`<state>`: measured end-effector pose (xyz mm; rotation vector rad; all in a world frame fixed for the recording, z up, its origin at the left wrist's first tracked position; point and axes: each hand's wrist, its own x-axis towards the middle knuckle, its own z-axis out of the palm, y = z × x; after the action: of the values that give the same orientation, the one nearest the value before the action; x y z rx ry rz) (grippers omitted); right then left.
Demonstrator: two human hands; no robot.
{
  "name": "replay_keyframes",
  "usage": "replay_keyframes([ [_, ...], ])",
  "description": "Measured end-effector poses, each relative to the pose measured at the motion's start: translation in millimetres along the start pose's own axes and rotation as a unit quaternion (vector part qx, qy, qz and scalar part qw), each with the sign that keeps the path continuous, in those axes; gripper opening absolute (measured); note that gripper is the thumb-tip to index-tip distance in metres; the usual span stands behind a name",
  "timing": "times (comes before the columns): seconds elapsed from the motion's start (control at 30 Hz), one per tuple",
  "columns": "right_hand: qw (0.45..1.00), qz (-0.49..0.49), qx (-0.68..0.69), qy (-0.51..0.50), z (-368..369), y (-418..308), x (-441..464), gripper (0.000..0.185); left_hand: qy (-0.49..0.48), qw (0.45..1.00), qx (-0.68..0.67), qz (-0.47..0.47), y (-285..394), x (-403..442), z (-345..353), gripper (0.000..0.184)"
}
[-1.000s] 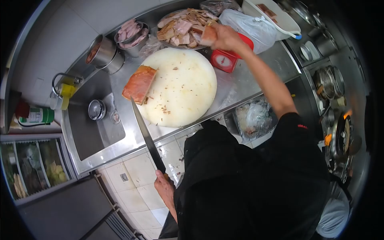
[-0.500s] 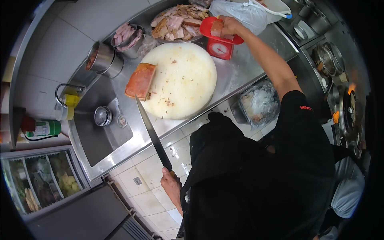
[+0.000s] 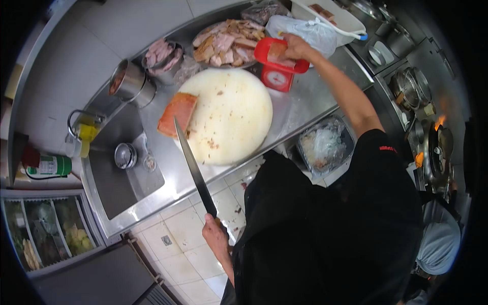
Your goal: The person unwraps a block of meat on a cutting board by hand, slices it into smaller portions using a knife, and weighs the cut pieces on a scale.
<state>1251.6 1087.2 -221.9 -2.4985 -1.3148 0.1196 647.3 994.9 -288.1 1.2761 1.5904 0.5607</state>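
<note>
My left hand (image 3: 217, 236) is closed around the handle of a long knife (image 3: 192, 165). The blade points up and left, its tip over a slab of roast meat with reddish skin (image 3: 176, 116) at the left edge of the round white chopping board (image 3: 234, 114). My right hand (image 3: 297, 48) reaches to the red pan (image 3: 262, 51) of a small kitchen scale (image 3: 277, 79). Its fingers are closed on a piece of roast meat (image 3: 277, 53) in the pan; the fingertips are partly hidden.
Behind the board stand a platter of cut meat (image 3: 226, 43) and metal pots (image 3: 133, 84). A sink (image 3: 112, 168) lies left. White plastic bags (image 3: 305, 33) sit beside the scale. Flames (image 3: 440, 122) show at a stove on the right, with another person (image 3: 439, 244) partly visible nearby.
The view has shifted slightly, so the counter sits a little lower. Both hands keep nearly the same places, the left on the knife and the right at the scale pan.
</note>
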Motion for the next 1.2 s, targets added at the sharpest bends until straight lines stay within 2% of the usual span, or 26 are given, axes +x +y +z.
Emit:
replay_keyframes([
  [0.1, 0.999, -0.038, -0.028, -0.014, 10.7, 1.5, 6.5, 0.103, -0.008, 1.000, -0.015, -0.019, 20.0, 8.2, 16.8, 0.070],
  [0.17, 0.995, -0.070, -0.014, -0.068, 28.6, 16.1, 19.0, 0.093, -0.011, 0.999, -0.036, -0.020, 35.3, 14.1, 32.5, 0.067],
  [0.23, 0.995, -0.041, 0.000, -0.087, 23.5, 12.6, 16.4, 0.078, 0.005, 1.000, -0.016, -0.020, 56.3, 16.6, 52.6, 0.067],
  [0.33, 0.986, -0.039, 0.129, -0.095, -13.6, 13.3, 12.7, 0.091, 0.025, 0.999, 0.006, -0.030, 78.3, 27.0, 79.7, 0.068],
  [0.43, 0.975, -0.033, 0.218, -0.025, -59.5, 51.1, 38.0, 0.091, 0.037, 0.999, 0.022, -0.020, 103.4, 38.9, 103.3, 0.070],
  [0.5, 0.956, -0.007, 0.271, 0.114, -85.0, 106.3, 74.8, 0.088, 0.057, 0.997, 0.056, -0.006, 125.3, 44.7, 118.5, 0.070],
  [0.53, 0.941, 0.046, 0.311, 0.127, -106.2, 137.5, 96.6, 0.085, 0.068, 0.995, 0.068, -0.006, 135.0, 49.5, 126.0, 0.064],
  [0.57, 0.949, 0.099, 0.240, 0.176, -123.5, 172.4, 122.1, 0.080, 0.075, 0.994, 0.079, -0.012, 137.6, 54.2, 130.5, 0.059],
  [0.67, 0.913, 0.272, 0.223, 0.208, -136.0, 323.5, 207.8, 0.077, 0.088, 0.989, 0.087, -0.077, 135.3, 67.4, 139.2, 0.046],
  [0.73, 0.892, 0.292, 0.261, 0.224, -113.1, 416.0, 233.6, 0.058, 0.094, 0.983, 0.088, -0.129, 124.7, 74.2, 133.9, 0.041],
  [0.8, 0.842, 0.298, 0.346, 0.290, -76.9, 479.4, 245.9, 0.047, 0.101, 0.975, 0.087, -0.176, 113.8, 79.3, 128.5, 0.039],
  [0.9, 0.828, 0.469, 0.258, 0.164, -62.7, 502.7, 263.9, 0.042, 0.117, 0.968, 0.097, -0.199, 121.1, 80.3, 146.1, 0.039],
  [0.97, 0.835, 0.486, 0.246, 0.074, -69.6, 491.8, 262.1, 0.052, 0.125, 0.967, 0.108, -0.197, 133.2, 80.6, 165.0, 0.039],
  [1.03, 0.815, 0.512, 0.250, 0.100, -58.3, 499.0, 273.7, 0.070, 0.129, 0.968, 0.117, -0.183, 145.3, 81.5, 179.7, 0.041],
  [1.1, 0.763, 0.543, 0.262, 0.233, -26.9, 520.2, 292.9, 0.098, 0.130, 0.970, 0.125, -0.162, 154.9, 77.6, 188.7, 0.045],
  [1.2, 0.805, 0.524, 0.104, 0.259, -55.0, 443.6, 292.9, 0.106, 0.143, 0.973, 0.142, -0.112, 170.1, 63.6, 199.8, 0.052],
])
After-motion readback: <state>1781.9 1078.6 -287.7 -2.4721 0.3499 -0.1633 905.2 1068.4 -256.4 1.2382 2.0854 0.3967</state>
